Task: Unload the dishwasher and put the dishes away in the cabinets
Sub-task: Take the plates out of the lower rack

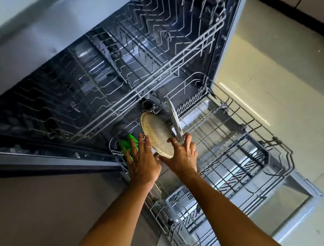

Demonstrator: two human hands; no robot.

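Note:
A beige speckled plate (156, 133) stands on edge at the inner end of the pulled-out lower rack (241, 136). My right hand (181, 153) grips its near rim, thumb on the face and fingers behind. Just right of it a grey plate (173, 115) stands on edge, touching my right fingers. My left hand (142, 161) reaches with straight fingers onto a green dish (127, 143) left of the beige plate. Whether it holds that dish is hidden.
The upper rack (151, 51) hangs above, without dishes. A cutlery basket (185, 204) sits at the near end of the lower rack above the open door (290, 194). A cabinet front (47, 209) is at left, pale floor tiles (288, 64) at right.

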